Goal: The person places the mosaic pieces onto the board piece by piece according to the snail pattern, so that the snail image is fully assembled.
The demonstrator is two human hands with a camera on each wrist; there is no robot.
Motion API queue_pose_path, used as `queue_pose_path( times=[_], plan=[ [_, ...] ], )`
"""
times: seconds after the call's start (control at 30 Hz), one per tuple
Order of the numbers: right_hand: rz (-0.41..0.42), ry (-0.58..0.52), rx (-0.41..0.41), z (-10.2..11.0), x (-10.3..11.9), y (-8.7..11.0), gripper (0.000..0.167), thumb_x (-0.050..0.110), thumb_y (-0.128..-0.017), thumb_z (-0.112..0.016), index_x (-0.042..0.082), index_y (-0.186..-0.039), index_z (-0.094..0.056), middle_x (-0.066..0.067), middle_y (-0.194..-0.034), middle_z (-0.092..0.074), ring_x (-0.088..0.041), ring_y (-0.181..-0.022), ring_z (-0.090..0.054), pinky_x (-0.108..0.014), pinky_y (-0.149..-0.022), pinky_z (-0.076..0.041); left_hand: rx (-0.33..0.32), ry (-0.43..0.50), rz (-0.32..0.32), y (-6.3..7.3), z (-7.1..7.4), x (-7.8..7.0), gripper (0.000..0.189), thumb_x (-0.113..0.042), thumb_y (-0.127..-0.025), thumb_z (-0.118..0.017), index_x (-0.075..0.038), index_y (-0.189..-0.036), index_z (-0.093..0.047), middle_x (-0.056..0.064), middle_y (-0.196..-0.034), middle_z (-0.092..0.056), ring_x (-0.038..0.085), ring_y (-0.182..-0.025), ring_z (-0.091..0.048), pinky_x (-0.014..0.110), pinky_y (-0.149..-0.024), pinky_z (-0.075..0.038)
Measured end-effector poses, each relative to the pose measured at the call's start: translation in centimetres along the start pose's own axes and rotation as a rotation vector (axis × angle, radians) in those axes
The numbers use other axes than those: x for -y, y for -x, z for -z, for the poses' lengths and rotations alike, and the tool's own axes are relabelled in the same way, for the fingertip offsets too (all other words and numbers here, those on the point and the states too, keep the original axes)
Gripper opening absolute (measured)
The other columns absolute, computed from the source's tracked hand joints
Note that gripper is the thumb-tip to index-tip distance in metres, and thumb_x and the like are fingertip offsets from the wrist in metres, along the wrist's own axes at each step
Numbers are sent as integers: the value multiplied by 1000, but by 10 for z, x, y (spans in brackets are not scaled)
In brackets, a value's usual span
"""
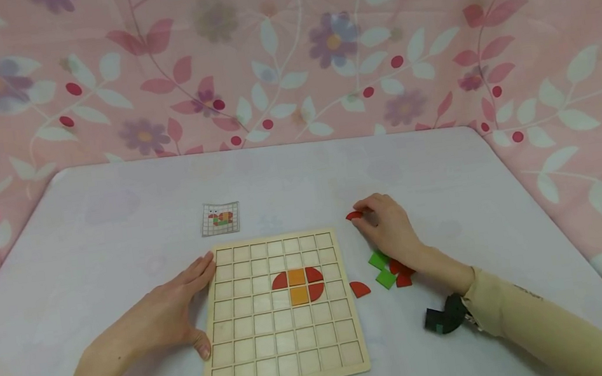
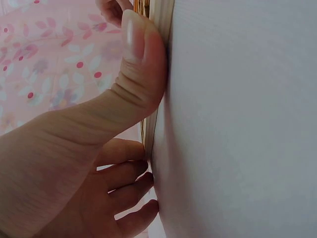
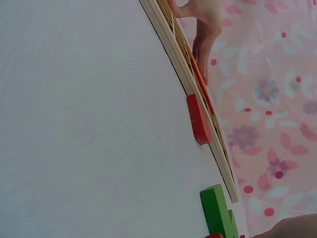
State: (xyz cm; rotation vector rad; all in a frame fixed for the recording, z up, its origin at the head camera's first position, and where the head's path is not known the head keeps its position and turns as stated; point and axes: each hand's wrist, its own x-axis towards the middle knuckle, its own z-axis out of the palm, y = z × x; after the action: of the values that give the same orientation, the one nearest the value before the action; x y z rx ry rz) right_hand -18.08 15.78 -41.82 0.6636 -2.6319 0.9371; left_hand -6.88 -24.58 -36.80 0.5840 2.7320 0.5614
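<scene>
Head: left hand (image 1: 172, 306), outstretched, touches board (image 1: 285, 343) with five pieces (image 1: 296, 277); right hand (image 1: 391, 225) pinches one red piece (image 1: 352, 215).

Pale khaki sleeves (image 1: 548, 321); black wrist devices (image 1: 454, 313); small dark marking (image 1: 527, 292), right sleeve

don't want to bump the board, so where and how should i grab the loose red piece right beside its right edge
Come from above on the side away from the board, probably pinching the red piece between its curved rim and near straight edge. It lies flat with its left edge close by the board, and the curve faces away.
</scene>
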Motion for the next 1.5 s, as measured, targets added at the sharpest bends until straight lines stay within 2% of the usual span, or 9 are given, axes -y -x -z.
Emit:
queue_pose_path(
  times=[0.3,0.47,0.63,0.73,0.93,1.1,1.33,1.5],
  plan=[
    [8,-29,54,2,8,6,26,10,-90,-73,0,-114,-68,-10,-102,-69,-24,-93,-58,-40,-81,-51,-3,-2,-4,0,-1,0,144,-71,-42,-80,1,-155,-29,15,-166,-19,40,-149,-26,56,-108,-39],
    [53,-65,84,1,18,11,26,10,-90,-74,2,-113,-68,-7,-104,-69,-21,-96,-58,-39,-83,-52,-10,-2,-8,0,-1,1,143,-69,-42,-82,1,-155,-30,15,-166,-20,40,-149,-27,56,-107,-40],
    [148,-143,117,-3,34,19,25,11,-89,-75,6,-112,-68,-1,-107,-68,-17,-101,-58,-36,-88,-52,-9,3,-1,0,-1,1,143,-69,-41,-82,0,-156,-30,14,-166,-19,40,-149,-27,56,-108,-40],
    [226,-186,167,-7,47,25,26,13,-88,-76,8,-112,-68,1,-107,-67,-14,-102,-58,-32,-88,-52,-10,4,0,0,-1,1,144,-69,-41,-81,0,-156,-30,14,-166,-19,40,-149,-26,57,-108,-39],
    [380,-209,282,-15,69,35,25,13,-90,-74,9,-114,-68,2,-111,-65,-11,-102,-57,-23,-84,-51,-15,3,1,0,-1,1,144,-70,-41,-81,-1,-156,-30,13,-166,-20,39,-149,-27,56,-107,-40],
    [465,-219,330,-21,78,35,24,14,-91,-73,8,-114,-67,2,-113,-65,-12,-108,-57,-25,-93,-50,-13,-7,-5,0,-1,1,144,-71,-41,-81,0,-155,-30,14,-166,-20,40,-149,-27,57,-107,-40],
    [519,-246,338,-28,84,33,26,11,-93,-70,9,-118,-66,2,-115,-68,-12,-109,-58,-25,-94,-49,-3,0,3,0,-1,1,144,-71,-41,-81,0,-155,-30,15,-166,-20,40,-149,-26,57,-107,-40],
    [484,-223,292,-30,88,34,29,14,-90,-74,9,-117,-67,2,-113,-68,-12,-105,-58,-24,-92,-50,-4,1,0,-1,-1,0,143,-70,-42,-82,1,-155,-31,16,-166,-20,41,-149,-26,57,-107,-40]
  ],
)
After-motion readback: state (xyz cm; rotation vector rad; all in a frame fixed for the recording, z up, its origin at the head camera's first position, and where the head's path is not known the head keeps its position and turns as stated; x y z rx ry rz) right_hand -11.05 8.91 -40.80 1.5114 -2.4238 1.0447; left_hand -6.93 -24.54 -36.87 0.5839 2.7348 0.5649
